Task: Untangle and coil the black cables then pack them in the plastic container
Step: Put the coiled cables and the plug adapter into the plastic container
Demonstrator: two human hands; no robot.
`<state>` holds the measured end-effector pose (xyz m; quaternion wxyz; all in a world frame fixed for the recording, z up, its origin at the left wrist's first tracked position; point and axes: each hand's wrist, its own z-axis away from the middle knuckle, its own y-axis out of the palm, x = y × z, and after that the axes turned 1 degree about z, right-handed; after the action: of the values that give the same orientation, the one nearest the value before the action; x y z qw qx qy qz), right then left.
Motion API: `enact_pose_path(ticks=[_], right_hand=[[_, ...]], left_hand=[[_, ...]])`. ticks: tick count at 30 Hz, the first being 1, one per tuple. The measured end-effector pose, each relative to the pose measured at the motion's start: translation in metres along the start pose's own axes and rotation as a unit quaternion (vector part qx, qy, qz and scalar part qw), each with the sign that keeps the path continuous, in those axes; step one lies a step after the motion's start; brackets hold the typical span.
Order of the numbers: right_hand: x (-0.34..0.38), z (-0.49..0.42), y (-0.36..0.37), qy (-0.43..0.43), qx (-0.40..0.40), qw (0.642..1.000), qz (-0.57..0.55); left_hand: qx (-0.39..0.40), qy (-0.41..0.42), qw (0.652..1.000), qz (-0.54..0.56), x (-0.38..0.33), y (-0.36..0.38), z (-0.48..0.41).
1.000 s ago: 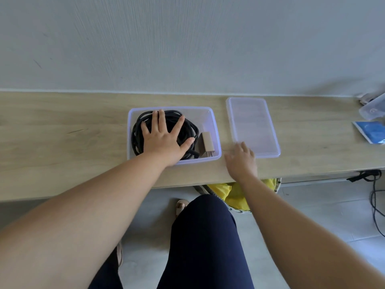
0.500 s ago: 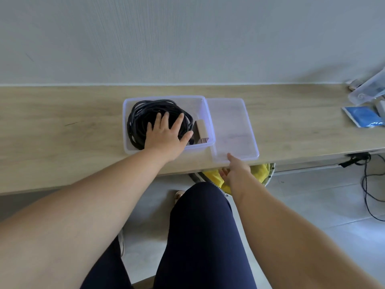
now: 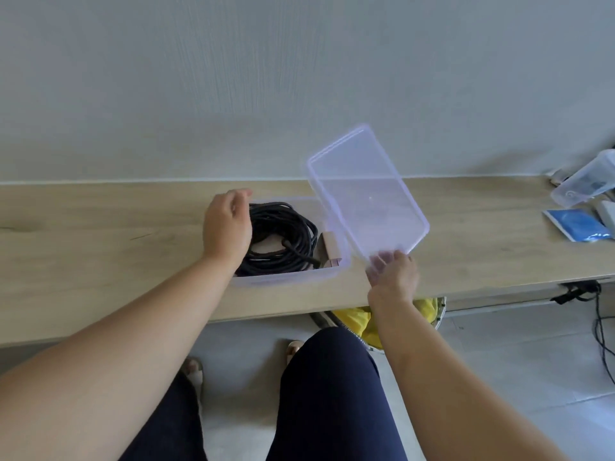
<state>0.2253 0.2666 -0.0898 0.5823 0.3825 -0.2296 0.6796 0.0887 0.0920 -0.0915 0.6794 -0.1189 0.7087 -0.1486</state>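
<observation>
My right hand (image 3: pixel 392 281) pinches the lid (image 3: pixel 366 191) by its near end, long axis tilted up and away; left hand (image 3: pixel 228 224), fingers loosely curled, sits over cables (image 3: pixel 283 234) coiled in the container (image 3: pixel 289 278).

We look down on a wooden counter (image 3: pixel 100 234) where the right hand (image 3: pixel 394 277) pinches the near corner of a clear lid (image 3: pixel 362 191), raised and tilted. The left hand (image 3: pixel 226 224), fingers loosely curled, hangs over the plastic container (image 3: pixel 289 279) of coiled black cables (image 3: pixel 286 234) and a small brown box (image 3: pixel 331 247).
</observation>
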Motion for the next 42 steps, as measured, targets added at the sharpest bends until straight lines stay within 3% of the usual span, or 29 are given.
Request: enact_pose_path(ticks=[1, 3, 5, 7, 11, 14, 17, 18, 21, 22, 25, 33, 38, 42], right_hand=[[-0.001, 0.003, 0.007, -0.012, 0.023, 0.999, 0.045], [-0.005, 0.01, 0.021, -0.059, 0.086, 0.984, 0.143], [-0.011, 0.012, 0.032, -0.117, 0.15, 0.953, 0.235], [-0.018, 0.014, 0.04, -0.155, 0.19, 0.922, 0.301], [-0.031, 0.011, 0.043, -0.23, 0.206, 0.855, 0.417], [-0.032, 0.004, 0.038, -0.336, 0.15, 0.771, 0.52], [-0.034, -0.011, 0.032, -0.394, 0.082, 0.697, 0.594], [-0.035, -0.015, 0.031, -0.386, 0.088, 0.704, 0.59], [-0.036, -0.019, 0.032, -0.347, 0.126, 0.77, 0.52], [-0.035, -0.021, 0.034, -0.343, 0.125, 0.773, 0.519], [-0.03, -0.026, 0.041, -0.316, 0.138, 0.766, 0.542], [-0.02, -0.034, 0.056, -0.283, 0.144, 0.682, 0.659], [-0.016, -0.041, 0.064, -0.277, 0.102, 0.683, 0.669], [-0.009, -0.052, 0.073, -0.277, 0.088, 0.656, 0.696]], left_hand=[[-0.017, -0.079, 0.992, 0.096, -0.005, -0.008, -0.007], [0.008, -0.22, 0.943, 0.249, -0.01, -0.03, -0.018], [0.101, -0.274, 0.917, 0.273, -0.008, -0.049, -0.021], [0.157, -0.287, 0.917, 0.229, 0.003, -0.059, -0.015], [0.096, -0.256, 0.956, 0.106, 0.038, -0.055, -0.002], [0.033, -0.198, 0.979, -0.027, 0.049, -0.044, -0.002], [0.038, -0.158, 0.982, -0.097, 0.048, -0.03, -0.005], [0.044, -0.156, 0.982, -0.094, 0.049, -0.025, -0.006], [0.06, -0.166, 0.98, -0.096, 0.047, -0.014, -0.007], [0.065, -0.17, 0.978, -0.105, 0.048, -0.011, -0.008], [0.07, -0.17, 0.97, -0.156, 0.053, -0.007, -0.012], [0.073, -0.132, 0.956, -0.251, 0.048, -0.005, -0.017], [0.105, -0.136, 0.942, -0.288, 0.046, -0.006, -0.019], [0.118, -0.136, 0.933, -0.311, 0.045, -0.008, -0.021]])
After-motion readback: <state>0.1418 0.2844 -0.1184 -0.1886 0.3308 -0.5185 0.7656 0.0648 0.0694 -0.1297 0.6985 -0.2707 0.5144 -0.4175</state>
